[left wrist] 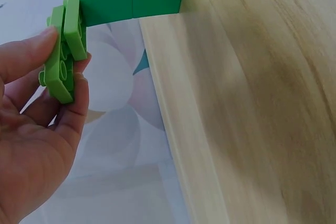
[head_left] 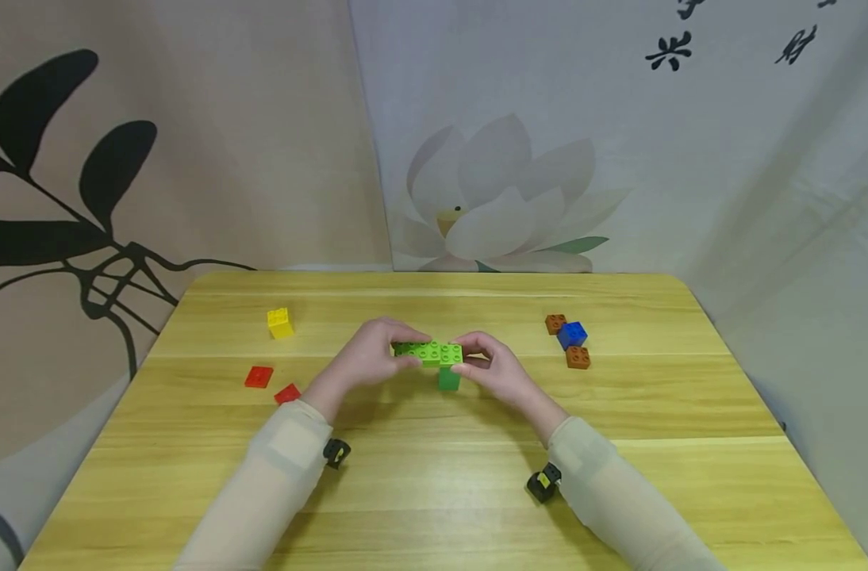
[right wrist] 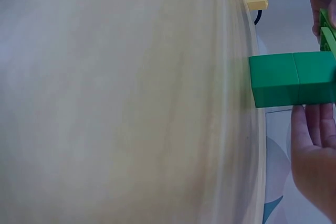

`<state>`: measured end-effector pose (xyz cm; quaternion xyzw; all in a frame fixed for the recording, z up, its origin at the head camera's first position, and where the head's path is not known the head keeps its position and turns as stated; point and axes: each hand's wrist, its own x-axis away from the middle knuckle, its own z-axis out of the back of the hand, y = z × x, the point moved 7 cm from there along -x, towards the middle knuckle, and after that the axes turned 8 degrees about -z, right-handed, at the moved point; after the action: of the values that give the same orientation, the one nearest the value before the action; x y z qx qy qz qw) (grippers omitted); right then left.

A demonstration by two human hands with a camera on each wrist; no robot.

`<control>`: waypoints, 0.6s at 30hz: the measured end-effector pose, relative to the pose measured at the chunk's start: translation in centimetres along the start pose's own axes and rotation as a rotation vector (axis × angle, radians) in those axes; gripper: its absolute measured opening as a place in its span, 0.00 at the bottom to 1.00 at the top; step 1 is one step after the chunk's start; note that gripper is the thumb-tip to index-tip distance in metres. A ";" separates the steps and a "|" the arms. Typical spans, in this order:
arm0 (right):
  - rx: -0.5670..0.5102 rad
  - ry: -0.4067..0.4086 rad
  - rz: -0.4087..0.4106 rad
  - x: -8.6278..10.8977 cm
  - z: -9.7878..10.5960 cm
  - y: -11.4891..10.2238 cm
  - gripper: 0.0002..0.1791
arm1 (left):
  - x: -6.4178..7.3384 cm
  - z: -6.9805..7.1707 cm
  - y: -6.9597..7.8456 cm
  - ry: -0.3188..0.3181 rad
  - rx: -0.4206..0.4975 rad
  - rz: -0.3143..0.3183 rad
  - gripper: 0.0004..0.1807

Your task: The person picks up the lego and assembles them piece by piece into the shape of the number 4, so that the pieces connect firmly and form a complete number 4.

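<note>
Two light green bricks [head_left: 428, 355], partly overlapping, sit between the hands over the middle of the surface [head_left: 434, 492]. Two dark green blocks [head_left: 449, 379], stacked end to end, hang from their right-hand end; whether the lowest one touches the wood is hard to tell. The left hand [head_left: 377, 353] pinches the left end of the light green pair between thumb and fingers. The right hand's [head_left: 498, 369] grip pinches the other end, just above the dark green stack. To the left lie two flat red bricks, one [head_left: 259, 377] apart, the other [head_left: 287, 394] just beside the left forearm, with a yellow brick [head_left: 280, 323] farther back. Right of the hands, a blue brick [head_left: 572, 335] sits between two brown bricks [head_left: 578, 358].
</note>
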<state>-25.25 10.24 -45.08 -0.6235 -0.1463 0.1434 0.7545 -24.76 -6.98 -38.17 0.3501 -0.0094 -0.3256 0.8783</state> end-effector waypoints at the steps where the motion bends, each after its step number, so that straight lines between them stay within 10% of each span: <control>1: -0.004 -0.002 -0.004 0.0 0.0 0.0 0.20 | 0.0 0.0 -0.1 0.000 0.003 0.004 0.18; 18: -0.046 -0.019 -0.021 1.0 -0.5 -2.6 0.18 | -0.1 -0.1 -0.2 0.012 0.039 0.054 0.17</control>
<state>-24.08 9.71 -42.61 -0.6378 -0.1633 0.1382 0.7398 -24.99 -6.96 -38.37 0.3687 -0.0196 -0.2995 0.8798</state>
